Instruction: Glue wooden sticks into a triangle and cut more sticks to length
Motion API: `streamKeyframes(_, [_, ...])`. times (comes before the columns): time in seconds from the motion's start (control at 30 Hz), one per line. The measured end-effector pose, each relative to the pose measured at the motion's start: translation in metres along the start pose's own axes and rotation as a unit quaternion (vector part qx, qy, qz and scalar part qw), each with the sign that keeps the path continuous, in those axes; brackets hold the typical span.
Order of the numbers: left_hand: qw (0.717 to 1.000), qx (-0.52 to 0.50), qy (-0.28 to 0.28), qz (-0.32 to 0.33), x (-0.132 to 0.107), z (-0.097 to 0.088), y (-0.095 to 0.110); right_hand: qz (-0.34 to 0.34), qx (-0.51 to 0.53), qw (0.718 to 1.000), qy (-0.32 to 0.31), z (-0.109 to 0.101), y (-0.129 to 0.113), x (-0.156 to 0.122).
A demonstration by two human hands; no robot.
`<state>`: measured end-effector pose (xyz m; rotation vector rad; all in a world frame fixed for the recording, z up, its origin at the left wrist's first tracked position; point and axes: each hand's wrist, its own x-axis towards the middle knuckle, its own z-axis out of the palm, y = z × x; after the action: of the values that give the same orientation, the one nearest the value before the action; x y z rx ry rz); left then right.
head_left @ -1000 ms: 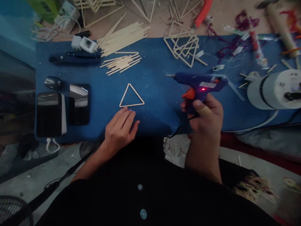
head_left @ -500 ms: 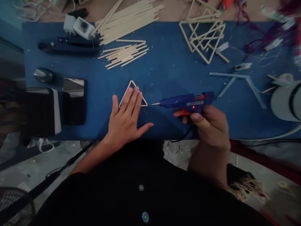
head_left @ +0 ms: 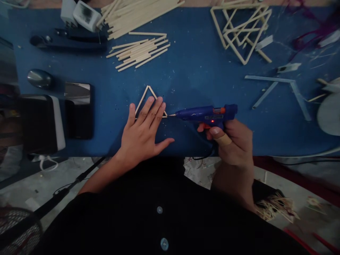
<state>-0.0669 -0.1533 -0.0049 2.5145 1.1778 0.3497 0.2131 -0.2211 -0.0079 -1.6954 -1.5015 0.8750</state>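
A small triangle of thin wooden sticks (head_left: pixel 148 91) lies on the blue table top (head_left: pixel 191 71). My left hand (head_left: pixel 142 132) rests flat on it, fingers stretched out over its lower half. My right hand (head_left: pixel 231 141) grips a blue glue gun (head_left: pixel 205 114) with an orange trigger and a lit red lamp. The gun's nozzle tip touches the triangle's right lower corner.
Loose wooden sticks (head_left: pixel 138 51) lie at the back left, with longer ones (head_left: pixel 138 14) behind them. Finished stick triangles (head_left: pixel 241 32) are stacked at the back right. Two dark phones (head_left: pixel 78 109) and a black block (head_left: pixel 39 122) sit at the left. A pale stick frame (head_left: pixel 276 83) lies to the right.
My left hand moved forward from the table's near edge onto the triangle. My right hand brought the glue gun left and down until its nozzle reached the triangle's right corner.
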Motion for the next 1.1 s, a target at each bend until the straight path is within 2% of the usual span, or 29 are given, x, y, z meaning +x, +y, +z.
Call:
streamKeyframes(0.17, [1.000,0.003,-0.003,0.004,0.000,0.001,-0.001,-0.029,0.020,0.999,0.002,0.001,-0.004,0.003])
streamKeyframes(0.47, [1.000,-0.003,-0.007,0.002,0.001,0.000,-0.001,0.000,0.007,1.000,0.015,0.003,-0.001,0.002])
streamKeyframes(1.1, [1.000,-0.011,-0.001,-0.001,0.002,-0.001,-0.001,-0.039,0.011,0.999,0.025,0.001,0.006,0.000])
